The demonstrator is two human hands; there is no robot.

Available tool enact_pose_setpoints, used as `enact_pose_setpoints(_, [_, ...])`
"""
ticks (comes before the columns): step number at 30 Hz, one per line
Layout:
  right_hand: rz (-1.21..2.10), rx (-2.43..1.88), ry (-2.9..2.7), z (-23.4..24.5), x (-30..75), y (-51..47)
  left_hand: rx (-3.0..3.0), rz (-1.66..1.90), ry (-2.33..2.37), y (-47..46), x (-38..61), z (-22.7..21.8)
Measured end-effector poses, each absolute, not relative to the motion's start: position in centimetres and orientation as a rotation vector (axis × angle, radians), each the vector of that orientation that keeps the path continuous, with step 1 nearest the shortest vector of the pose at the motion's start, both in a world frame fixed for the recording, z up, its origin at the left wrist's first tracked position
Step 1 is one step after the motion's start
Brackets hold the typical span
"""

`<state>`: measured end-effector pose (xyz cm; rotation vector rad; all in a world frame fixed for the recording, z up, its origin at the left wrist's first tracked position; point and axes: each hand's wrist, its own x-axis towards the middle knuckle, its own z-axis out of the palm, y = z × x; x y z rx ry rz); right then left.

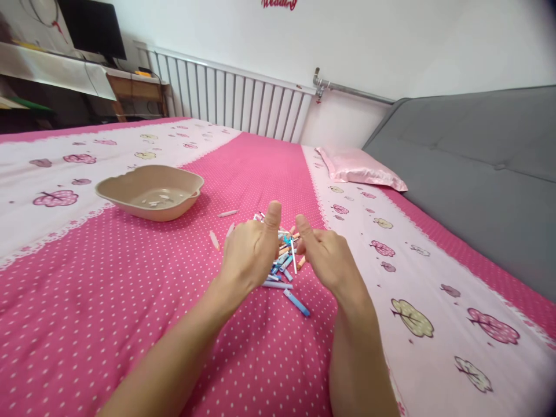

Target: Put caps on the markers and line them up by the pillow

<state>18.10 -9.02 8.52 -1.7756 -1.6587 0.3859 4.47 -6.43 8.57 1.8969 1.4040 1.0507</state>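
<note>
My left hand (249, 252) is raised over the bed, its thumb pointing up and its other fingers curled away from view. Mirroring it, my right hand (328, 255) also has the thumb up and the fingers folded in. A small gap separates the two hands, and nothing shows in either of them. Behind and below them lies a loose pile of slim marker-like sticks (284, 263) in blue, white and orange. One blue stick (297, 303) lies apart, nearer to me. Several pale pink pieces (215, 240) are scattered left of my left hand.
A beige plastic basin (150, 202) with a few small pale pieces inside stands at left on the pink dotted bedspread (174, 289). A pink pillow (358, 168) lies by the grey headboard (473, 150). Farther back are a white radiator (230, 95) and a desk with a monitor (93, 32).
</note>
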Motion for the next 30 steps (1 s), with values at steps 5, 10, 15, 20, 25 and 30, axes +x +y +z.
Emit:
enact_pose_setpoints(5, [0.238,-1.997,-1.664,7.9,19.9,-8.0,1.994,1.022,1.611,-6.0,1.4,6.8])
enact_pose_setpoints(10, [0.354,-2.278,-1.636,5.6,20.8,-5.7,2.043,0.745,1.810,-7.2,-1.6,1.1])
enact_pose_setpoints(15, [0.429,-2.328,-1.669,3.8,21.0,-4.3,2.074,0.844,1.751,-8.3,-1.0,-2.8])
enact_pose_setpoints(20, [0.359,-1.993,-1.864,3.5,19.4,-4.2,2.026,0.992,1.681,-8.3,-0.3,-3.4])
enact_pose_setpoints(25, [0.356,-1.744,-2.202,3.0,16.3,-4.7,1.875,1.061,1.674,-8.5,-0.9,-3.7])
enact_pose_setpoints(30, [0.209,-1.920,-2.202,2.5,15.0,-4.9,1.786,1.105,1.623,-8.6,-1.1,-3.6])
